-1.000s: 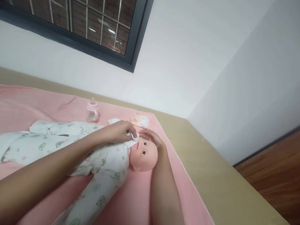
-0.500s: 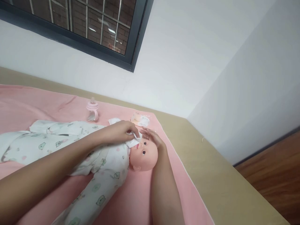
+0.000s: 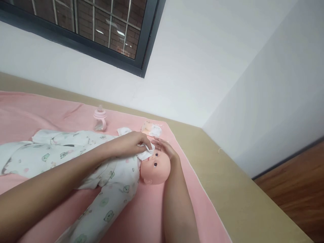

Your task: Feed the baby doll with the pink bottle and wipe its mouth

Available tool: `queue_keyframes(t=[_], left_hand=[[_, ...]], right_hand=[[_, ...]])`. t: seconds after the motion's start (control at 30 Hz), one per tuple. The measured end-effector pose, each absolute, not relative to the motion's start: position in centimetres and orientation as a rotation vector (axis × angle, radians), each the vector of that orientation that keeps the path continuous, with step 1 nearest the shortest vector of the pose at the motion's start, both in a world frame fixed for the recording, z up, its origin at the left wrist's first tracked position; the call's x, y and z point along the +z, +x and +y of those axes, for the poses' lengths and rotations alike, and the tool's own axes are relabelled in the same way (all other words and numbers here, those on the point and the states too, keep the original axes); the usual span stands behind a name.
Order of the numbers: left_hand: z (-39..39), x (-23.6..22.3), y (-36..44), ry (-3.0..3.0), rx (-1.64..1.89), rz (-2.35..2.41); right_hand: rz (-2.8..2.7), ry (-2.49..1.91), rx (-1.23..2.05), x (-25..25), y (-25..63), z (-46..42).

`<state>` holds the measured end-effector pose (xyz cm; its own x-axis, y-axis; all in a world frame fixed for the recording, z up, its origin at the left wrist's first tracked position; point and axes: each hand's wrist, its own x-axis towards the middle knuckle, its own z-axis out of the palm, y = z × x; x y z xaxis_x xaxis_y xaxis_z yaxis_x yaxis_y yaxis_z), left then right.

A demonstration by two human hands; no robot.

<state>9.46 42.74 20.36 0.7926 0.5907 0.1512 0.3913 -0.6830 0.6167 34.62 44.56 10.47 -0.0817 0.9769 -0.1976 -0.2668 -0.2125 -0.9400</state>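
A baby doll (image 3: 157, 173) lies on its back on a pink blanket (image 3: 149, 212), wearing a white suit with a small green print. My left hand (image 3: 131, 142) reaches in over the doll's chest, its fingers pinching a white tissue (image 3: 145, 155). The tissue lies against the doll's mouth and cheek and partly covers the mouth. Around the far side and crown of the doll's bald head, my right hand (image 3: 167, 148) rests with its fingers stretched out, holding no object. The head partly hides that palm.
Beyond the doll's body stands a pink-lidded baby bottle (image 3: 100, 120) with a handle. A small white and orange patterned item (image 3: 152, 129) lies near the blanket's far corner. The wooden tabletop (image 3: 217, 179) borders a white wall (image 3: 182, 67) with a dark-framed window (image 3: 141, 64).
My left hand has shifted the tissue slightly across the doll's mouth towards the nose. My right hand has kept its place beside the head.
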Motion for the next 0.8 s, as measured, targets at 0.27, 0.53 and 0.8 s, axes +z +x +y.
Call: queue_keyframes(t=[0.27,0.53,0.8], left_hand=[[43.2,20.6,9.2,2.413,0.539,0.739],[45.0,21.8,7.4,2.382,0.743,0.875],[44.9,22.4,6.8,2.350,0.742,0.878]], right_hand=[[-1.077,-1.077,1.453,11.7,34.9,44.8],[-1.796,-1.081,1.005,22.2,33.1,41.4],[-2.113,-1.258,0.796,24.9,28.4,39.1]])
